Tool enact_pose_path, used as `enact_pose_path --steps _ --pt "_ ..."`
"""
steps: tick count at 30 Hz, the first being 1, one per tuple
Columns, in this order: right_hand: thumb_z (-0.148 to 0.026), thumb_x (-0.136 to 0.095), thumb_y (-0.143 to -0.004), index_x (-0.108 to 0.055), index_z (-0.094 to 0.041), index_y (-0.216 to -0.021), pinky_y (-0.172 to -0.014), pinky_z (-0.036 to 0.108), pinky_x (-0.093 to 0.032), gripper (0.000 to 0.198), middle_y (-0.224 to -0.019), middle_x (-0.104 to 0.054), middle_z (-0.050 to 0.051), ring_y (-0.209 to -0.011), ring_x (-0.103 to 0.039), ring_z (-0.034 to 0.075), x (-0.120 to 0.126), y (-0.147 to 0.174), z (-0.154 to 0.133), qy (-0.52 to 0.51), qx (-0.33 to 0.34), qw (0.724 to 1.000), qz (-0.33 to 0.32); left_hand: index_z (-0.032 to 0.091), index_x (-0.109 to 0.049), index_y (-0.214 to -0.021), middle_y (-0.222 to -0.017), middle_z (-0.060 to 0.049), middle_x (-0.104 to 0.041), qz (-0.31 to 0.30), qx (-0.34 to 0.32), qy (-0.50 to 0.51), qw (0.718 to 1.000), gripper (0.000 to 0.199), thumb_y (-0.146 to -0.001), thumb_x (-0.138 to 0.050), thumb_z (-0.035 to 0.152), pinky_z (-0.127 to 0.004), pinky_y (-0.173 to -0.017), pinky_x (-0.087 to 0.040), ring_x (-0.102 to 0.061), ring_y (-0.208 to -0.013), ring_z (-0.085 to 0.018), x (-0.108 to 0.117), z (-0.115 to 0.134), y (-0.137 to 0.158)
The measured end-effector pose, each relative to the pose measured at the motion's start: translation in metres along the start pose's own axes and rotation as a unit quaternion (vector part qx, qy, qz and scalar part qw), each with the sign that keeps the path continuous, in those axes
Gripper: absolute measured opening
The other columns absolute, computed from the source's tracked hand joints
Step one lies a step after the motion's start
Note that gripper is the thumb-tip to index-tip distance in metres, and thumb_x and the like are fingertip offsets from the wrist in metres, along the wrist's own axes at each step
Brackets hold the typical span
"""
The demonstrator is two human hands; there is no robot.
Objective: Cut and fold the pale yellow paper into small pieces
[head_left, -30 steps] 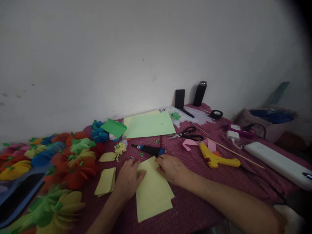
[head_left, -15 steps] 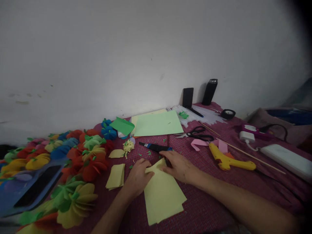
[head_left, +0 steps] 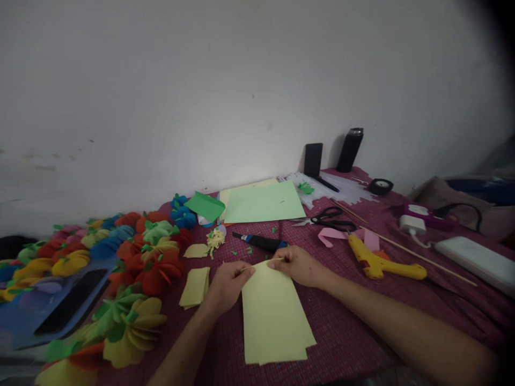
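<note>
Two or more overlapping sheets of pale yellow paper [head_left: 273, 316] lie in front of me, their near edges slightly offset. My left hand [head_left: 229, 284] pinches the far left corner between thumb and fingers. At the far right corner, my right hand [head_left: 298, 265] grips the same edge, thumb on top. Just beyond the right hand lies a black and blue utility knife [head_left: 259, 242]. Left of my left hand sits a small stack of cut yellow paper pieces [head_left: 195, 287], with a curved yellow piece [head_left: 196, 251] and a heap of yellow shreds [head_left: 216, 240] behind it.
Colourful paper pumpkins [head_left: 156, 268] crowd the left side around a dark phone [head_left: 70, 300]. Light green paper [head_left: 263, 203] lies at the back by black-handled scissors [head_left: 328, 217]. To the right are a yellow glue gun [head_left: 378, 261], a wooden stick [head_left: 426, 257] and a white adapter [head_left: 475, 260].
Both hands now pinch the far edge, where the right hand was lying flatter near the knife. The yellow sheets have straightened and line up more closely. The view has shifted slightly.
</note>
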State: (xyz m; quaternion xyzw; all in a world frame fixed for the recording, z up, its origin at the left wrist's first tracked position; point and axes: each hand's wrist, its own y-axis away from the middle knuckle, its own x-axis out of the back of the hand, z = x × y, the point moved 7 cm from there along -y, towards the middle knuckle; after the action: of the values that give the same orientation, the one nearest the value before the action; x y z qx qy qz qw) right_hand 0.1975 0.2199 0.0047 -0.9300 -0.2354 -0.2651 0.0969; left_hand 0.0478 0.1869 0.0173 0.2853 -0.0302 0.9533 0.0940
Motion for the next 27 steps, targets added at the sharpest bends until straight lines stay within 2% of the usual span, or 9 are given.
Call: enact_pose_path --steps 2,7,12,15,21,24,27 --pt "-0.039 -0.045 -0.076 -0.057 -0.014 -0.064 -0.040 0.018 -0.025 0.030 -0.053 -0.051 -0.002 -0.046 -0.042 0.008 0.005 -0.001 0.001 -0.014 -0.009 1.000 0.014 0.013 -0.059 -0.063 -0.055 0.003 -0.051 0.007 0.015 0.046 0.999 0.031 -0.074 -0.045 0.039 -0.019 -0.048 -0.029 -0.043 -0.052 -0.011 0.002 0.001 0.000" --pt "-0.043 -0.038 -0.078 -0.054 -0.014 -0.065 -0.042 0.018 -0.027 0.035 -0.054 -0.049 -0.002 -0.047 -0.041 0.008 0.023 -0.002 -0.005 -0.029 0.005 0.997 0.071 0.011 -0.059 -0.065 -0.055 0.001 -0.052 -0.023 0.095 0.122 0.988 0.036 -0.071 -0.047 0.045 -0.019 -0.044 -0.029 -0.042 -0.047 -0.010 -0.004 -0.005 0.003" --pt "-0.044 -0.038 -0.078 -0.046 -0.015 -0.055 -0.041 0.018 -0.023 0.037 -0.049 -0.039 -0.004 -0.045 -0.034 0.007 0.038 -0.002 -0.009 -0.009 0.022 0.993 0.114 0.010 -0.059 -0.064 -0.054 0.000 -0.052 -0.048 0.119 0.123 0.984 0.039 -0.069 -0.050 0.047 -0.019 -0.041 -0.025 -0.042 -0.046 -0.010 -0.014 -0.015 0.006" --pt "-0.043 -0.037 -0.078 -0.044 -0.016 -0.055 -0.040 0.019 -0.023 0.037 -0.049 -0.038 -0.004 -0.045 -0.034 0.007 0.044 -0.003 -0.008 -0.008 0.027 0.991 0.128 0.010 -0.058 -0.061 -0.051 0.001 -0.051 -0.064 0.121 0.145 0.980 0.044 -0.071 -0.046 0.051 -0.019 -0.040 -0.023 -0.039 -0.043 -0.008 -0.021 -0.013 0.009" --pt "-0.040 -0.035 -0.080 -0.053 -0.016 -0.060 -0.044 0.020 -0.028 0.036 -0.055 -0.048 -0.002 -0.050 -0.041 0.010 0.050 -0.007 -0.007 0.003 0.041 0.990 0.137 0.012 -0.060 -0.071 -0.058 -0.001 -0.055 0.008 0.085 0.198 0.976 0.046 -0.075 -0.039 0.052 -0.019 -0.043 -0.028 -0.043 -0.049 -0.010 -0.012 -0.003 0.008" --pt "-0.041 -0.036 -0.079 -0.057 -0.016 -0.066 -0.046 0.021 -0.031 0.035 -0.059 -0.052 -0.001 -0.053 -0.044 0.011 0.061 -0.007 -0.004 -0.010 0.031 0.983 0.179 0.011 -0.059 -0.070 -0.058 -0.001 -0.055 0.031 0.076 0.189 0.978 0.046 -0.076 -0.036 0.051 -0.020 -0.044 -0.030 -0.044 -0.050 -0.011 -0.001 -0.004 0.005" --pt "-0.044 -0.040 -0.077 -0.056 -0.015 -0.066 -0.044 0.021 -0.030 0.035 -0.056 -0.051 0.000 -0.050 -0.042 0.011 0.077 -0.007 0.004 -0.048 0.005 0.971 0.234 0.012 -0.059 -0.073 -0.061 -0.002 -0.057 0.115 0.052 0.120 0.985 0.042 -0.078 -0.035 0.047 -0.021 -0.048 -0.033 -0.048 -0.054 -0.014 0.022 -0.006 0.002"
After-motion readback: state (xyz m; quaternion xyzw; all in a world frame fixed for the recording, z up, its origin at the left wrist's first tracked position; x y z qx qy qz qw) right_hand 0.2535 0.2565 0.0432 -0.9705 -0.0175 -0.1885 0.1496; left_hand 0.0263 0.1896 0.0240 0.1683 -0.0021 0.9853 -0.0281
